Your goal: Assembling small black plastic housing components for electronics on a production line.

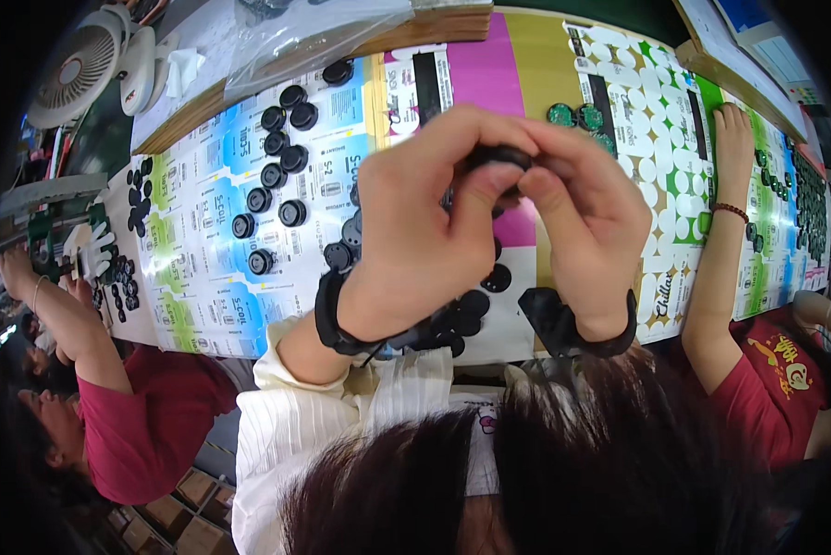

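Note:
Between my two hands, raised over the middle of the table, is a round black plastic part [500, 159]. My left hand [424, 227] has its thumb and fingers closed on the part's near side. From the other side, my right hand [593, 208] pinches the same part with thumb and fingertips. Dark straps circle both wrists. Beneath and beside my hands lie several black discs [471, 305] on the table, partly covered by my hands. To the left, several round black housings [293, 159] stand scattered. Beyond my right hand sit small green circuit boards [589, 117].
Printed sheets [221, 305] cover the table [498, 347]. A wooden-edged shelf [341, 55] with a plastic bag runs along the far side. A white fan [78, 74] stands far left. Co-workers in red sit on both sides; one's arm [722, 250] reaches over the table at right.

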A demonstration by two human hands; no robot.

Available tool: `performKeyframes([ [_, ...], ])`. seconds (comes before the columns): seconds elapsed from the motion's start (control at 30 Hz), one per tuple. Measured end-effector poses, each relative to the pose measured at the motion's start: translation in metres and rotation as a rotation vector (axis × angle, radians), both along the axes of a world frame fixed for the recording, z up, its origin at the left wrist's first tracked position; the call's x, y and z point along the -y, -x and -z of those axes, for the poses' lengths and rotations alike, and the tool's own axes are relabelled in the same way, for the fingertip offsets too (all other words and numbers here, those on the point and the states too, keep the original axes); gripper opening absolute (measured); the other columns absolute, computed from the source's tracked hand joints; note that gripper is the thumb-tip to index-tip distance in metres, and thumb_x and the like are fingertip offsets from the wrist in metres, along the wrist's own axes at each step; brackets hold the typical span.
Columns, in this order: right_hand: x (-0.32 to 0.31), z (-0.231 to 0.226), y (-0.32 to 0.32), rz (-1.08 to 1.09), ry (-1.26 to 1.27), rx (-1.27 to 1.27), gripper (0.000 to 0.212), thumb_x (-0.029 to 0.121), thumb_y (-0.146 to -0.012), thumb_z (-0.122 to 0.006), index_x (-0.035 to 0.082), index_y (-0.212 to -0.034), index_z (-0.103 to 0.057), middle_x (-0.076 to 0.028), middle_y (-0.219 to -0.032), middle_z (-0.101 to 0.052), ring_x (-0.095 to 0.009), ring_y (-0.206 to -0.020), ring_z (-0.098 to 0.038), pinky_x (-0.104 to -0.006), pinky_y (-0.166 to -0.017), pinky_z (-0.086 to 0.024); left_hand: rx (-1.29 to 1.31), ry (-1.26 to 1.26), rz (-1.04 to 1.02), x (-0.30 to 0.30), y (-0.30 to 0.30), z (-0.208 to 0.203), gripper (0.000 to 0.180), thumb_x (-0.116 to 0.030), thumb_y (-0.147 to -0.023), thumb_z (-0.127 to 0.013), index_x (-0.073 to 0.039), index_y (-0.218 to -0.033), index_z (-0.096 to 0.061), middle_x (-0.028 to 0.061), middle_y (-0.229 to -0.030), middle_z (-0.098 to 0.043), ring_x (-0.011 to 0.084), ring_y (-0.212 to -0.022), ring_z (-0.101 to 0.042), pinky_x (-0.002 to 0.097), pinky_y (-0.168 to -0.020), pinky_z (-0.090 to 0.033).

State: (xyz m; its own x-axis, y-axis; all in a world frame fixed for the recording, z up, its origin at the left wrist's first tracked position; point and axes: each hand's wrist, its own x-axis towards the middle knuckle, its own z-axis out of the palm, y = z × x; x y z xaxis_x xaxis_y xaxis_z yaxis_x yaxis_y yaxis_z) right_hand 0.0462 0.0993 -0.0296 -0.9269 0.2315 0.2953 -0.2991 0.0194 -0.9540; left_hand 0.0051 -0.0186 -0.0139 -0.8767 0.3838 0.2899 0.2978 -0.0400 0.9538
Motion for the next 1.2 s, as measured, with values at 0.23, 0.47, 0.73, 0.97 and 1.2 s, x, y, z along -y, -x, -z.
performKeyframes([
  [0.23,-0.016,0.016,0.035,-0.13,-0.159,0.068,0.018,0.003,-0.076,-0.057,-0.001,-0.094,-0.056,-0.011,-0.079,-0.061,-0.016,-0.068,-0.061,-0.0232,-0.058,-0.048,0.222,0.405,0.084,0.036,0.038,-0.007,0.017,-0.004,-0.084,-0.044,0.0,-0.098,-0.054,0.0056,-0.088,-0.057,0.0091,-0.071,-0.054,0.0207,-0.061,-0.046],
  [0.47,-0.02,0.054,0.04,-0.151,-0.851,0.162,0.023,0.008,-0.065,-0.065,0.002,-0.085,-0.057,-0.011,-0.079,-0.055,-0.026,-0.073,-0.057,-0.035,-0.064,-0.045,-0.175,1.06,-0.37,0.184,0.104,0.051,0.028,-0.005,-0.083,-0.041,-0.004,-0.108,-0.053,0.0118,-0.095,-0.058,0.0202,-0.079,-0.057,0.027,-0.071,-0.044],
  [0.73,-0.009,0.061,0.036,-0.117,-1.078,0.087,0.034,0.006,-0.056,-0.069,0.002,-0.083,-0.048,-0.012,-0.083,-0.05,-0.028,-0.084,-0.05,-0.0362,-0.069,-0.041,-0.504,1.386,-0.26,0.146,0.086,0.054,0.032,-0.007,-0.08,-0.045,0.0,-0.111,-0.05,0.0203,-0.106,-0.052,0.0356,-0.093,-0.052,0.0377,-0.08,-0.041],
  [0.97,-0.021,0.047,0.03,-0.153,-0.949,0.068,0.023,0.002,-0.063,-0.06,0.002,-0.08,-0.045,-0.013,-0.07,-0.055,-0.03,-0.072,-0.055,-0.038,-0.061,-0.043,-0.467,1.008,0.177,-0.013,0.082,0.006,0.029,-0.018,-0.074,-0.058,-0.002,-0.098,-0.058,0.0144,-0.092,-0.06,0.0269,-0.075,-0.058,0.0321,-0.068,-0.045],
  [1.2,-0.066,0.004,-0.019,0.089,-0.751,0.164,0.011,0.006,-0.07,-0.059,0.003,-0.08,-0.055,-0.011,-0.073,-0.05,-0.029,-0.068,-0.051,-0.0333,-0.06,-0.041,-0.454,0.967,0.313,-0.092,0.093,0.063,0.026,-0.015,-0.063,-0.066,-0.006,-0.086,-0.059,0.0139,-0.082,-0.059,0.0306,-0.079,-0.056,0.0366,-0.068,-0.044],
])
